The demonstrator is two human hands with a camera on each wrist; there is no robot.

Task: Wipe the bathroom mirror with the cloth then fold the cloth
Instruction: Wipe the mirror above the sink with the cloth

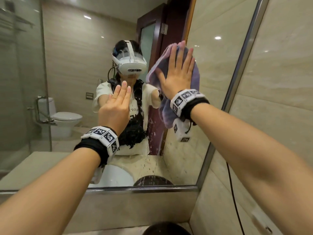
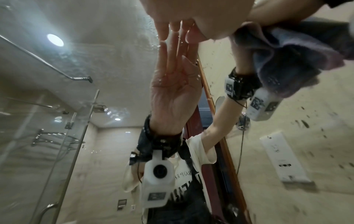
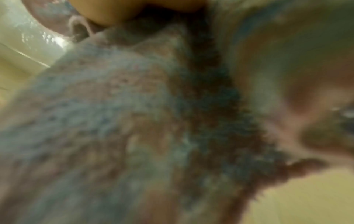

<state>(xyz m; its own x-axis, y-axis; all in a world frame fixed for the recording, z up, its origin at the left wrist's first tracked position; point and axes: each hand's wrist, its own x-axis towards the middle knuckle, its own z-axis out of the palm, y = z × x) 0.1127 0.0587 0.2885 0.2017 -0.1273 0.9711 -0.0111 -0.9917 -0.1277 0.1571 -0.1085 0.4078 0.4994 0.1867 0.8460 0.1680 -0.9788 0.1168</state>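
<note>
The bathroom mirror (image 1: 76, 65) fills the head view, and water drops and streaks show on its lower middle. My right hand (image 1: 177, 73) lies flat with spread straight fingers on a lilac-purple cloth (image 1: 194, 78), pressing it against the glass at the upper right, near the mirror's right edge. The cloth's lower end hangs below the wrist. My left hand (image 1: 118, 102) is held up with straight fingers, fingertips (image 2: 172, 25) touching the wet glass left of the cloth (image 2: 291, 51). The right wrist view is filled by the blurred cloth (image 3: 114, 121).
A metal frame (image 1: 237, 73) borders the mirror on the right and along the bottom. Beige tiled wall (image 1: 279, 82) stands to the right, with a black cable (image 1: 234, 192) running down it. A dark round object (image 1: 166, 228) sits at the bottom edge, under the mirror.
</note>
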